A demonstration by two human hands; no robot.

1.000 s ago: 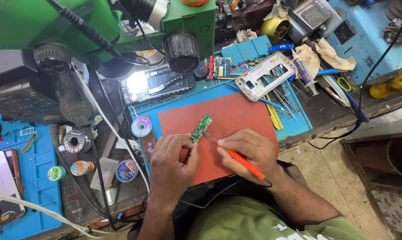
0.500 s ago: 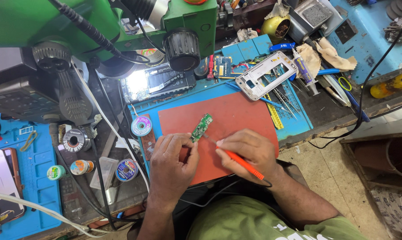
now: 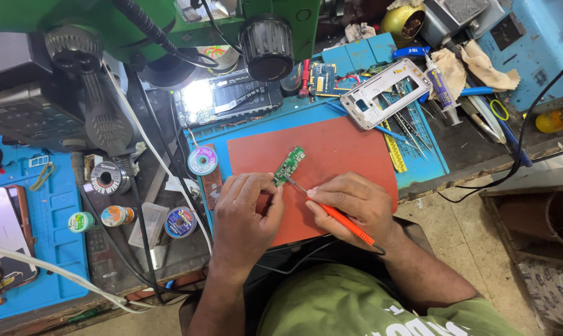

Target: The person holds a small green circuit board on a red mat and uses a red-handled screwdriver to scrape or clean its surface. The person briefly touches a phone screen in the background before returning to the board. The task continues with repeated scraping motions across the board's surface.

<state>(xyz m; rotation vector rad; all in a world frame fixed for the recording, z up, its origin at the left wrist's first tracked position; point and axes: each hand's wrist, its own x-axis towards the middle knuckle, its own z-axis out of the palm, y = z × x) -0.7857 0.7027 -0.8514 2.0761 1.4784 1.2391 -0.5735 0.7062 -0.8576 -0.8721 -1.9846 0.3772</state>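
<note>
Green circuit board (image 3: 289, 165), small and long, lies on the red mat (image 3: 350, 149), just above my two hands. My left hand (image 3: 244, 214) rests on the mat with its fingers curled, and the fingertips touch the bottom end of the board. My right hand (image 3: 353, 202) is closed around the orange soldering iron (image 3: 344, 222), and its thin metal tip points at the bottom end of the board, between my hands. Nothing has really moved since a moment ago: the board, the iron and both hands sit where they were. The mat looks flat and smooth. It lies on a blue mat (image 3: 428, 158) on the desk. A round spool of wire (image 3: 202, 160) sits to the left of the red mat, and a silver phone frame (image 3: 386, 92) lies above it
</note>
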